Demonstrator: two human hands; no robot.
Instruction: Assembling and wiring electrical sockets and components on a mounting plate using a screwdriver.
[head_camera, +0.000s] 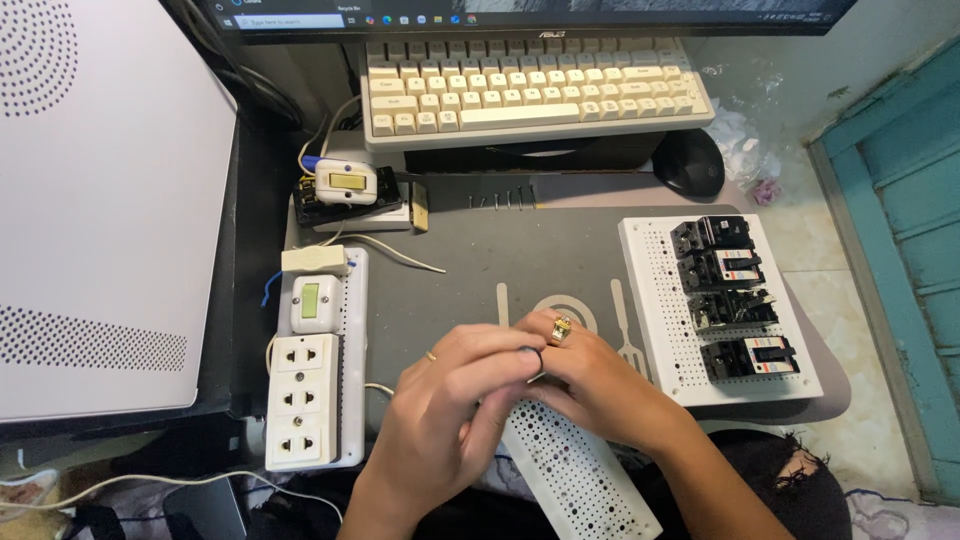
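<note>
Nearest the camera, a white perforated board (585, 470) slants across the person's lap, its upper end tucked under both hands. The left hand (455, 400) is curled, fingers bent toward the right hand (590, 375), and the two meet over the board's top edge around something small and dark — too hidden to name, so whether either hand truly grips it cannot be told. The right hand wears a gold ring (561, 328); a thin band shows on a left finger. Left of the hands, a white panel (352, 400) carries a triple socket (303, 400) with a switch (313, 304) above it. The hands hover over the near edge of a grey mat (480, 250) printed with a plate and cutlery outline. To the right on the mat lies a second perforated board (655, 300) with four black breakers (735, 300) in a column. Farther back, another switch (346, 183) sits on a dark base — a row of screws (503, 200) lies to its right. Beyond stand a cream keyboard (535, 90), a black mouse (690, 162) and the monitor (520, 15) edge; a white case (100, 200) fills the left.
</note>
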